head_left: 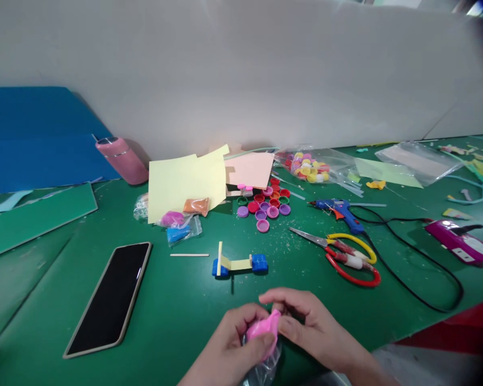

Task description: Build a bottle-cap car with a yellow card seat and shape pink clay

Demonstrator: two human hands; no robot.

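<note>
Pink clay [264,328], partly in a clear plastic bag [265,371], is at the bottom centre. My left hand [237,343] is closed round the clay and its bag. From the right, my right hand [309,327] pinches the upper tip of the pink clay between thumb and fingers. Beyond my hands stands a small model [240,265] with blue clay blocks at both ends, a pale strip between them and an upright stick at its left. A thin stick [189,255] lies to the left of the model.
A phone [108,297] lies left. Scissors [346,254], a glue gun [338,210] and a purple device [461,241] with black cables are right. Bottle caps [272,212], yellow paper [181,185], bagged clay [178,232] and a pink bottle [123,160] stand or lie farther back.
</note>
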